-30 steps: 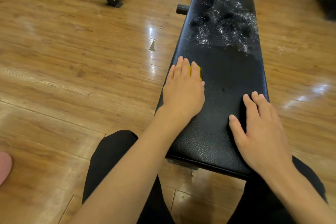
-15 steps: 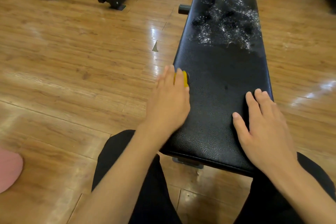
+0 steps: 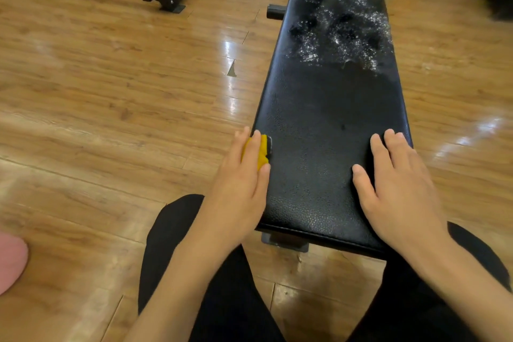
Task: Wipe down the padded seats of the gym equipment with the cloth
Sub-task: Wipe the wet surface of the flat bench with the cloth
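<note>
The left hand [image 3: 238, 183] presses the yellow cloth [image 3: 261, 155] with straight fingers against the left edge of the padded seat [image 3: 327, 108] — at its near end. The right hand [image 3: 399, 189] lies flat, fingers relaxed, by the right edge (white droplets [image 3: 347, 30] speckle the far end).

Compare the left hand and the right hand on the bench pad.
The left hand presses a yellow cloth; the right hand is bare. The left hand sits at the left edge of the pad, partly over the floor; the right hand lies flat near the right edge. Both are palm down at the pad's near end.
</note>
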A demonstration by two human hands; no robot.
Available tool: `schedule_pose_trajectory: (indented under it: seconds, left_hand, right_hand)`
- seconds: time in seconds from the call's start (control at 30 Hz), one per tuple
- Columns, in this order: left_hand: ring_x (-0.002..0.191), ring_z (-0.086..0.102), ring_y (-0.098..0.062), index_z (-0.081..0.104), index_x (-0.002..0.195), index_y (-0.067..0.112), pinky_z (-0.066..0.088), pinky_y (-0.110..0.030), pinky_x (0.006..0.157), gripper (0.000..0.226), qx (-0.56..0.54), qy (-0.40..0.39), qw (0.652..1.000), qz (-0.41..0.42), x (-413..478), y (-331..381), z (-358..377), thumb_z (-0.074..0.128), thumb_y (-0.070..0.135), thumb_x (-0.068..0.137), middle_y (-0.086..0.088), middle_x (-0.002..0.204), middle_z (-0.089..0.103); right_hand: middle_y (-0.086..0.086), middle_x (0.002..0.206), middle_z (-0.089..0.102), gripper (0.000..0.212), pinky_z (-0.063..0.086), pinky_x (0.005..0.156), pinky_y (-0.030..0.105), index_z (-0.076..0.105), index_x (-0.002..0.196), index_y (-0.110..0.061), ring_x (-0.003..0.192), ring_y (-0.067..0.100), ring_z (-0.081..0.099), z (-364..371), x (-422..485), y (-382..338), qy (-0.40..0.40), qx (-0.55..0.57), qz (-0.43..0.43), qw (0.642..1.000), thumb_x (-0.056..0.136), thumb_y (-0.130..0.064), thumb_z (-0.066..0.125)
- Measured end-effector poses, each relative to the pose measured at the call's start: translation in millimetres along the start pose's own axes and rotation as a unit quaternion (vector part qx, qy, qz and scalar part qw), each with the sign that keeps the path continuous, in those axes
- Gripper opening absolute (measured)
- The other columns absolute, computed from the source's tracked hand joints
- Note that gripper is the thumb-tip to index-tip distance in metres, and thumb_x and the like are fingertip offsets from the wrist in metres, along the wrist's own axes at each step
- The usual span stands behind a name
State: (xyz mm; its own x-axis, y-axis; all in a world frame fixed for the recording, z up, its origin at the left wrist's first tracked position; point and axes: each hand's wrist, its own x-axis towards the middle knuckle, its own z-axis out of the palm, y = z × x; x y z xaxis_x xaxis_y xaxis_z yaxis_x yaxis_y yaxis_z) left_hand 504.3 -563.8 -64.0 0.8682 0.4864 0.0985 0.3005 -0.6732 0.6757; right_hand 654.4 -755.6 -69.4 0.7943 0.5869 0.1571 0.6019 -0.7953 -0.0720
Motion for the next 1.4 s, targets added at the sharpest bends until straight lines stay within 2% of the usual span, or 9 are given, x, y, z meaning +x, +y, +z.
schedule_pose_trajectory:
  seconds: [0.1,0.27,0.5,0.6,0.7,0.87,1.03,1.17,1.4]
  left_hand:
    - [0.155,0.013,-0.034,0.026,0.157,0.0,0.009,-0.036,0.125,0.055,0.081,-0.006,0.996,0.023,77.1,-9.0,10.3,0.042,0.02,0.108,-0.02,0.166,0.017]
    - [0.156,0.009,-0.036,0.021,0.157,-0.002,0.009,-0.043,0.126,0.056,0.218,-0.051,0.97,0.094,161.9,17.8,34.4,0.037,0.023,0.109,-0.019,0.166,0.018]
    - [0.152,0.027,-0.031,0.041,0.152,0.007,0.024,-0.042,0.124,0.058,0.211,-0.103,0.931,0.278,44.5,53.1,54.2,0.035,0.025,0.097,-0.011,0.16,0.038]
    - [0.155,0.02,-0.026,0.036,0.156,0.01,0.016,-0.041,0.127,0.064,0.195,-0.127,0.939,0.254,36.4,56.1,53.7,0.021,0.028,0.096,-0.009,0.164,0.032]
    - [0.157,0.007,-0.026,0.022,0.16,0.013,0.006,-0.042,0.126,0.056,0.247,-0.116,0.941,0.2,96.7,61.7,60.1,0.03,0.024,0.106,-0.008,0.169,0.016]
    - [0.157,0.007,-0.028,0.021,0.16,0.014,0.007,-0.042,0.126,0.054,0.268,-0.118,0.942,0.164,156.2,57.8,60.9,0.035,0.022,0.109,-0.009,0.17,0.013]
    - [0.152,0.026,-0.029,0.04,0.153,0.013,0.017,-0.04,0.125,0.054,0.215,-0.045,0.961,0.167,52.2,27.4,31.2,0.038,0.016,0.099,-0.006,0.16,0.037]
    - [0.153,0.027,-0.025,0.039,0.155,0.016,0.022,-0.04,0.124,0.059,0.213,-0.046,0.966,0.137,-22.5,19.3,16.6,0.047,0.018,0.096,-0.003,0.163,0.034]
    - [0.153,0.019,-0.034,0.027,0.157,0.01,0.017,-0.047,0.122,0.051,0.233,-0.065,0.968,0.062,176.1,22.0,34.9,0.033,0.022,0.108,-0.013,0.167,0.022]
  right_hand:
    - [0.019,0.157,0.032,0.074,0.028,0.119,0.049,0.035,0.15,-0.002,0.147,0.034,0.026,-1.1,-1.0,-1.5,0.002,-0.004,0.005,1.0,0.096,-0.05,0.02]
    - [0.017,0.158,0.031,0.078,0.025,0.121,0.045,0.035,0.151,-0.004,0.148,0.032,0.025,-2.0,-0.7,-2.4,0.006,-0.004,0.011,1.0,0.094,-0.053,0.016]
    - [0.016,0.16,0.028,0.075,0.022,0.122,0.044,0.033,0.153,-0.006,0.15,0.029,0.021,-0.7,-2.5,1.6,-0.001,0.01,0.005,1.0,0.094,-0.049,0.018]
    - [0.016,0.16,0.029,0.072,0.02,0.122,0.043,0.033,0.153,-0.006,0.151,0.028,0.02,-1.6,-2.7,1.6,-0.003,0.018,-0.002,1.0,0.094,-0.045,0.019]
    - [0.016,0.158,0.032,0.07,0.023,0.122,0.044,0.036,0.151,-0.005,0.149,0.029,0.024,-1.3,-2.2,0.6,0.008,0.017,-0.002,1.0,0.096,-0.044,0.02]
    - [0.013,0.16,0.03,0.072,0.022,0.122,0.043,0.035,0.152,-0.008,0.15,0.026,0.022,-2.6,-1.5,0.3,0.003,0.031,0.004,1.0,0.095,-0.048,0.019]
    - [0.014,0.159,0.031,0.071,0.024,0.121,0.044,0.037,0.151,-0.007,0.149,0.027,0.024,-3.4,-1.5,0.1,0.003,0.025,0.006,1.0,0.095,-0.049,0.022]
    - [0.016,0.156,0.035,0.07,0.027,0.12,0.046,0.039,0.149,-0.005,0.147,0.031,0.027,-4.2,-0.6,-1.4,0.001,0.017,0.007,1.0,0.095,-0.047,0.024]
    - [0.013,0.159,0.031,0.073,0.025,0.121,0.044,0.036,0.151,-0.008,0.149,0.027,0.023,-6.2,-0.8,-2.4,-0.011,0.018,0.011,1.0,0.094,-0.05,0.021]
